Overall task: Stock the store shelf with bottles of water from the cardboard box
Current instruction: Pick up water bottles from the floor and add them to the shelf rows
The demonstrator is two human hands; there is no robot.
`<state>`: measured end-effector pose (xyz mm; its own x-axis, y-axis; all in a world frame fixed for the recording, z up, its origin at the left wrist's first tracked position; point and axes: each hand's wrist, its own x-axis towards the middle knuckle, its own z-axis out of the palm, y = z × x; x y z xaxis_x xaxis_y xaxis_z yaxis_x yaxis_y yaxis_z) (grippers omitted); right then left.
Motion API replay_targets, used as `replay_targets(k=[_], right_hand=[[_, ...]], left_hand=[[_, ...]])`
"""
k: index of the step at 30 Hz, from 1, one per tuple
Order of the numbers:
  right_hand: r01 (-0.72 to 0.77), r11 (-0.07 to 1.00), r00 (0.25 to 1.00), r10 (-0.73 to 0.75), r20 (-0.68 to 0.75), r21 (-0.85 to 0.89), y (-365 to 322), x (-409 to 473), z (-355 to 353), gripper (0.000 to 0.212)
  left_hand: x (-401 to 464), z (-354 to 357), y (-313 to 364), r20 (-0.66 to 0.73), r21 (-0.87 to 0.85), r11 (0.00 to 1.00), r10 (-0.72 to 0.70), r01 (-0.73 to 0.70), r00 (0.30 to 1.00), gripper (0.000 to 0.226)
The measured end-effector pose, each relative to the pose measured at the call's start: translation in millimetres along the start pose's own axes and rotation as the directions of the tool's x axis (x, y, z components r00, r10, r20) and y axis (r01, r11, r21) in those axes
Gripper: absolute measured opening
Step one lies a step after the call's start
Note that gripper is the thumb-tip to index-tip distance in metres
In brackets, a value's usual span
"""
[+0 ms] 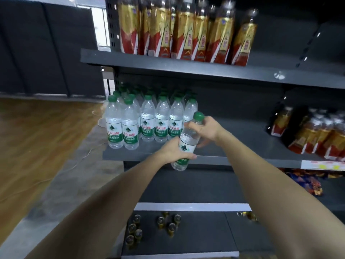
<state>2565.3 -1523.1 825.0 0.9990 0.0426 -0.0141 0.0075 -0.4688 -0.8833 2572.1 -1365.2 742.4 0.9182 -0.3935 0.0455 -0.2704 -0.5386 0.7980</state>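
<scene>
A clear water bottle [187, 142] with a green cap and green label hangs tilted just in front of the middle shelf [242, 135]. My left hand [174, 152] grips its lower body. My right hand [204, 128] holds its neck below the cap. Several identical water bottles [145, 122] stand in rows at the shelf's left end, right beside the held bottle. The cardboard box is out of view.
Red-and-gold bottles [186, 30] line the top shelf, and more [317, 135] stand at the middle shelf's right end. Bare shelf surface lies between the water rows and those bottles. Small dark bottles [149, 228] stand on the bottom shelf. Wooden floor [37, 137] stretches away on the left.
</scene>
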Motion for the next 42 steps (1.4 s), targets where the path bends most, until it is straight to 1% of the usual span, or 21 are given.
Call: replay_targets(k=[2,4,6,7,8,10,12,15,18,21,23,25,29,32,34,36,38,42], right_hand=[[0.007,1.0,1.0,-0.007,0.012,0.024,-10.3,19.9,3.5,0.036],[-0.003,0.998,0.999,0.0,0.051,0.06,-14.6,40.0,6.3,0.049],[-0.045,0.998,0.991,0.041,0.126,0.031,-15.4,56.7,6.0,0.068],[-0.069,0.997,0.983,0.072,0.171,-0.022,-13.8,65.3,4.4,0.074],[-0.086,0.993,0.97,0.102,0.219,-0.08,-11.7,73.3,3.2,0.074],[-0.089,0.975,0.949,0.145,0.279,-0.202,-6.7,89.1,3.7,0.06],[-0.069,0.947,0.938,0.168,0.302,-0.315,2.5,106.2,11.2,0.047],[-0.04,0.894,0.922,0.205,0.328,-0.445,21.2,125.6,29.2,0.034],[0.057,0.839,0.936,0.145,0.322,-0.542,33.8,143.5,40.2,0.019],[0.141,0.771,0.922,0.126,0.367,-0.621,35.6,147.3,45.9,0.015],[0.166,0.732,0.906,0.152,0.396,-0.661,36.8,146.9,49.2,0.021],[0.176,0.713,0.886,0.186,0.424,-0.679,35.9,148.5,51.7,0.023],[0.196,0.703,0.854,0.219,0.471,-0.684,37.3,148.6,57.0,0.012],[0.213,0.663,0.861,0.221,0.459,-0.718,39.4,149.3,59.6,0.015],[0.218,0.639,0.877,0.204,0.436,-0.738,37.7,148.9,60.3,0.014],[0.231,0.637,0.893,0.161,0.421,-0.736,34.9,146.7,62.6,0.011],[0.24,0.661,0.899,0.124,0.419,-0.711,34.1,144.8,65.9,0.01],[0.206,0.762,0.871,0.142,0.47,-0.614,42.5,143.1,73.0,0.014]], left_hand=[[11.5,-13.8,-2.3,-0.111,-0.001,0.999,-0.033,0.033,0.993,0.085],[22.5,-28.6,-5.5,-0.188,0.075,0.995,-0.057,0.072,0.98,0.097],[29.7,-42.8,-6.7,-0.214,0.091,0.991,-0.074,0.095,0.974,0.093],[33.6,-48.8,-7.4,-0.231,0.077,0.992,-0.082,0.102,0.969,0.088],[37.7,-54.5,-8.3,-0.253,0.066,0.992,-0.086,0.106,0.964,0.083],[47.5,-63.5,-10.9,-0.314,0.068,0.989,-0.107,0.135,0.943,0.087],[57.2,-68.1,-18.5,-0.375,0.05,0.981,-0.156,0.188,0.914,0.092],[64.3,-71.4,-30.9,-0.424,0.018,0.965,-0.231,0.263,0.876,0.094],[69.4,-72.8,-41.5,-0.463,-0.008,0.955,-0.267,0.296,0.846,0.09],[70.2,-67.6,-51.6,-0.462,-0.019,0.948,-0.29,0.318,0.838,0.087],[68.6,-63.7,-55.5,-0.456,-0.067,0.942,-0.322,0.329,0.829,0.089],[68.8,-65.1,-55.1,-0.453,-0.096,0.935,-0.346,0.34,0.822,0.09],[67.4,-74.4,-57.7,-0.456,-0.086,0.903,-0.411,0.421,0.79,0.089],[63.3,-87.2,-48.1,-0.45,-0.044,0.888,-0.426,0.457,0.785,0.098],[62.5,-91.8,-33.1,-0.444,0.006,0.889,-0.407,0.457,0.798,0.097],[65.7,-92.7,-24.7,-0.469,0.058,0.89,-0.374,0.451,0.8,0.094],[70.1,-92.8,-19.5,-0.51,0.073,0.9,-0.336,0.429,0.792,0.087],[74.4,-97.0,-6.1,-0.532,0.072,0.927,-0.276,0.368,0.8,0.075]])
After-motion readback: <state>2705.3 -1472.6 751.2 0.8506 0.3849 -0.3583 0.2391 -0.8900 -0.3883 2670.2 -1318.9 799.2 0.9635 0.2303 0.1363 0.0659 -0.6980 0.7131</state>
